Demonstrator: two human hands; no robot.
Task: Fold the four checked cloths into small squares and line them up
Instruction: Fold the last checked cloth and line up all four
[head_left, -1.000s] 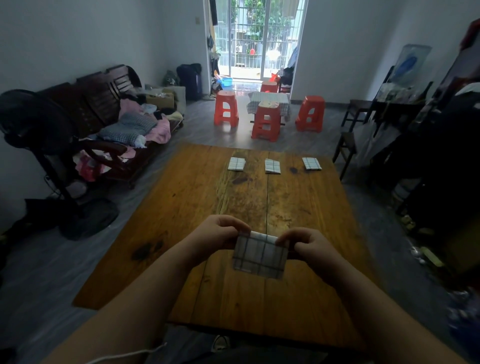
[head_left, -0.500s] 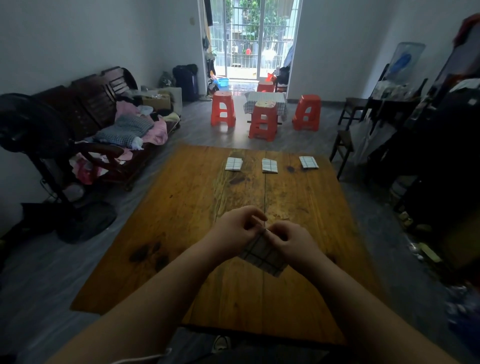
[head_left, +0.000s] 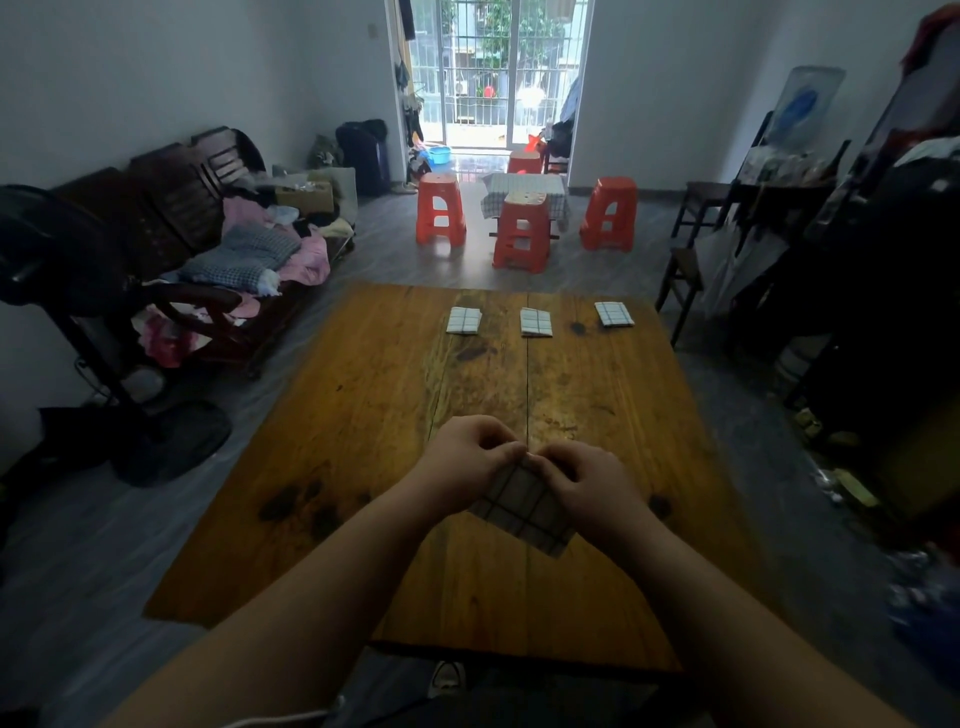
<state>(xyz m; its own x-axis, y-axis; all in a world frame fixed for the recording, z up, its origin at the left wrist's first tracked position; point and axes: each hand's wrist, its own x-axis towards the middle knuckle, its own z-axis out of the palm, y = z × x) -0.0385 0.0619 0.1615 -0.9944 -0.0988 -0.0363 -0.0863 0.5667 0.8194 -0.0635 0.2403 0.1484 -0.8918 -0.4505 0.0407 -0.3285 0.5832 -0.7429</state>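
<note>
Worn brown planks make up the wooden table, standing on a grey floor with red stools beyond it and a cluttered dark bench along one wall. Three folded checked cloths lie in a row near the far edge. Above the near half, the left hand and right hand pinch the fourth cloth between them.

We see white folded cloths with dark checks, our held cloth greyish with dark checks, a brown table, orange-red stools.
</note>
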